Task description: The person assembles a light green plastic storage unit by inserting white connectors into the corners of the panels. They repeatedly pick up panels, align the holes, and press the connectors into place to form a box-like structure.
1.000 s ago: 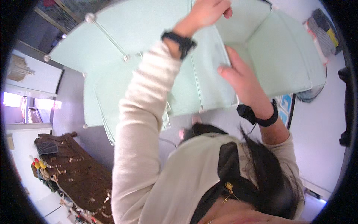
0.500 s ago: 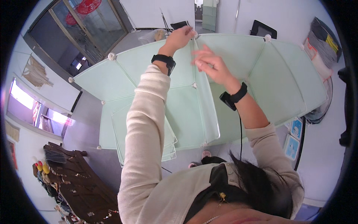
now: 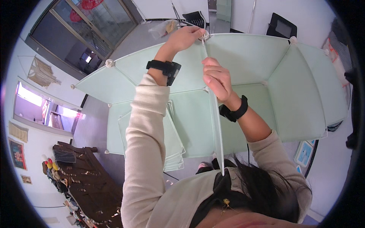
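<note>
A cube-panel shelf (image 3: 239,57) of pale green sheets with white rims stands in front of me. My left hand (image 3: 185,39) is closed with its fingertips on a white corner connector (image 3: 205,35) at the middle of the far top edge. An upright divider panel (image 3: 217,129) runs from that connector toward my chest. My right hand (image 3: 218,78) is wrapped round the divider's top edge, a little nearer to me than the left. Other white connectors (image 3: 110,63) join the panels along the top edge.
Several loose panels (image 3: 173,146) lie stacked in the left compartment. A dark wooden bench (image 3: 83,182) stands at the lower left. Behind the shelf are a black chair (image 3: 282,26) and a clear plastic bag (image 3: 163,29). Picture cards (image 3: 304,152) lean at the right.
My right hand has gone from loose, blurred fingers beside the divider to a grip on its edge. The divider's near end has swung closer to me. My left hand stays at the connector.
</note>
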Demonstrator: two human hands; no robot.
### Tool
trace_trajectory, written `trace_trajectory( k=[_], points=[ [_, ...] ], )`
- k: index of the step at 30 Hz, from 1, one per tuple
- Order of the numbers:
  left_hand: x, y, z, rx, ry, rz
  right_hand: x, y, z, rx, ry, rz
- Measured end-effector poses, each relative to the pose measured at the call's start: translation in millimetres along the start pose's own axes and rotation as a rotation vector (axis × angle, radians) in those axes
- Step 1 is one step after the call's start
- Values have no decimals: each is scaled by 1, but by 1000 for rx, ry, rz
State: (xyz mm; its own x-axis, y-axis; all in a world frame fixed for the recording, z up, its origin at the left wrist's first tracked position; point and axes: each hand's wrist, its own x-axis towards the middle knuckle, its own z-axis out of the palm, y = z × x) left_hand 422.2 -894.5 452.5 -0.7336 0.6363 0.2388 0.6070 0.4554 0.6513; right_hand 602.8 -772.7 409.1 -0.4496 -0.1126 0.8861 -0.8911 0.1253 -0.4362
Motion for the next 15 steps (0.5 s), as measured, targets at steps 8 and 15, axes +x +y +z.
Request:
trace_trajectory(
  k=[8, 15],
  points=[
    [-21, 20, -12, -71, -169, 86, -4, -6, -1, -9, 21, -33],
    [-22, 30, -13, -86, -177, 17, -4, -5, -4, 6, 23, -66]
  ],
)
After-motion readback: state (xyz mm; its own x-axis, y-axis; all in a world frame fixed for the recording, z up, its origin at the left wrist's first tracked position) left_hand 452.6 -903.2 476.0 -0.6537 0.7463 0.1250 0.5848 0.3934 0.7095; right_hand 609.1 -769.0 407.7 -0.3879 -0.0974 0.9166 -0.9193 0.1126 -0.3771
